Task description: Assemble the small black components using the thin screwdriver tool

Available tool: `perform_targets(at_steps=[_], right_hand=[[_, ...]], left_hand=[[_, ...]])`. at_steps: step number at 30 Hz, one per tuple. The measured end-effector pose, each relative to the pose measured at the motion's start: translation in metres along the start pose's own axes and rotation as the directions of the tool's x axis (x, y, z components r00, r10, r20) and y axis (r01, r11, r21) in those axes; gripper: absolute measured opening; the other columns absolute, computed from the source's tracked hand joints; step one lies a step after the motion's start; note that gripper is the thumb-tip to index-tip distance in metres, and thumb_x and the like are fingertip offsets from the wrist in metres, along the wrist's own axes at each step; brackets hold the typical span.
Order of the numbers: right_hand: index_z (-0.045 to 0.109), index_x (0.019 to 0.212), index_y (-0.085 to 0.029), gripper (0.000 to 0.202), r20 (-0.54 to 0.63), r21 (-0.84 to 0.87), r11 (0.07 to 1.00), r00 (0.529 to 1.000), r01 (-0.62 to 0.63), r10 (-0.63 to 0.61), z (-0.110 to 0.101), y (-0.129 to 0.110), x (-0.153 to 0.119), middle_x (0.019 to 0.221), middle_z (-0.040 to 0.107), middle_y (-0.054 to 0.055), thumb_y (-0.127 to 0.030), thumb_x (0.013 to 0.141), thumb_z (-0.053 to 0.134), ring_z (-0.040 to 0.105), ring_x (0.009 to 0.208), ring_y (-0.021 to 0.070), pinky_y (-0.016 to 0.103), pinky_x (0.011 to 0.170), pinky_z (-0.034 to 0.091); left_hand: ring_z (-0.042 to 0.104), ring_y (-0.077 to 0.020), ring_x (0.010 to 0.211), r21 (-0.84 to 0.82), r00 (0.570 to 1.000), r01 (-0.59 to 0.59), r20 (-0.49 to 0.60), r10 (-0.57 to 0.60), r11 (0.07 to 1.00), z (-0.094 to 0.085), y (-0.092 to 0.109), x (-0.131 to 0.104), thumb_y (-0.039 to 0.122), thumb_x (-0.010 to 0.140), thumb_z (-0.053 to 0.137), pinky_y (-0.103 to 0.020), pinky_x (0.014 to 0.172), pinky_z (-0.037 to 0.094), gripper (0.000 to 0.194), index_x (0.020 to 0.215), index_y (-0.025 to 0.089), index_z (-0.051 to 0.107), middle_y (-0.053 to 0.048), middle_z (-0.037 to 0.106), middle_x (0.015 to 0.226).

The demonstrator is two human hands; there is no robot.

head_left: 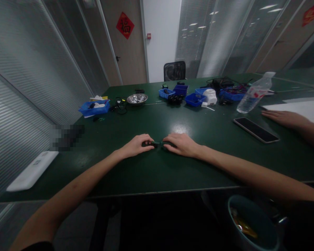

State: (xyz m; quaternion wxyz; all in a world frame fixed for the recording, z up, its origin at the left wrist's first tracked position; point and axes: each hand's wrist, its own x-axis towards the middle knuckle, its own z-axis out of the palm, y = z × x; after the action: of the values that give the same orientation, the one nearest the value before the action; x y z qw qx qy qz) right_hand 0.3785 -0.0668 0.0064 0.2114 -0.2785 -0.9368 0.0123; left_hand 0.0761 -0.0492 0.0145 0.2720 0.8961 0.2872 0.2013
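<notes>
My left hand is closed, thumb and fingers pinching a small dark piece just above the green tabletop. Facing it, my right hand is closed around what looks like a small screwdriver with a green handle. A thin pale shaft runs level between the two hands, its tip at the dark piece. The fingers cover most of both things, so the exact kind of the dark piece cannot be made out.
At the back stand a metal bowl, blue trays and a blue basket. A water bottle and a phone are on the right, near another person's hand. A bin stands below the table edge.
</notes>
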Motion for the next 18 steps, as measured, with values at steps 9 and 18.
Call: perform_targets(at_steps=[9,18], right_hand=[[0.071,0.122,-0.016,0.038,-0.002,-0.027,0.985,0.986,-0.168,0.168,-0.003,-0.001,0.0,0.108,0.076,0.013,-0.045,0.11,0.048,0.07,0.093,0.0235,0.034,0.078,0.05],[0.073,0.121,-0.018,0.037,0.037,-0.047,0.975,0.975,-0.216,0.218,-0.002,0.001,0.001,0.107,0.077,0.011,-0.045,0.109,0.049,0.071,0.092,0.0238,0.033,0.076,0.047]], left_hand=[[0.062,-0.0195,0.093,-0.007,1.0,0.018,-0.002,-0.019,1.0,-0.005,0.002,-0.001,0.039,0.1,0.069,-0.034,0.085,0.05,0.045,0.142,0.022,0.065,-0.005,0.065,0.105],[0.065,-0.021,0.095,0.203,0.973,-0.097,-0.185,0.135,0.974,-0.012,0.02,-0.003,0.036,0.099,0.07,-0.037,0.084,0.054,0.035,0.131,0.021,0.069,-0.006,0.069,0.104]])
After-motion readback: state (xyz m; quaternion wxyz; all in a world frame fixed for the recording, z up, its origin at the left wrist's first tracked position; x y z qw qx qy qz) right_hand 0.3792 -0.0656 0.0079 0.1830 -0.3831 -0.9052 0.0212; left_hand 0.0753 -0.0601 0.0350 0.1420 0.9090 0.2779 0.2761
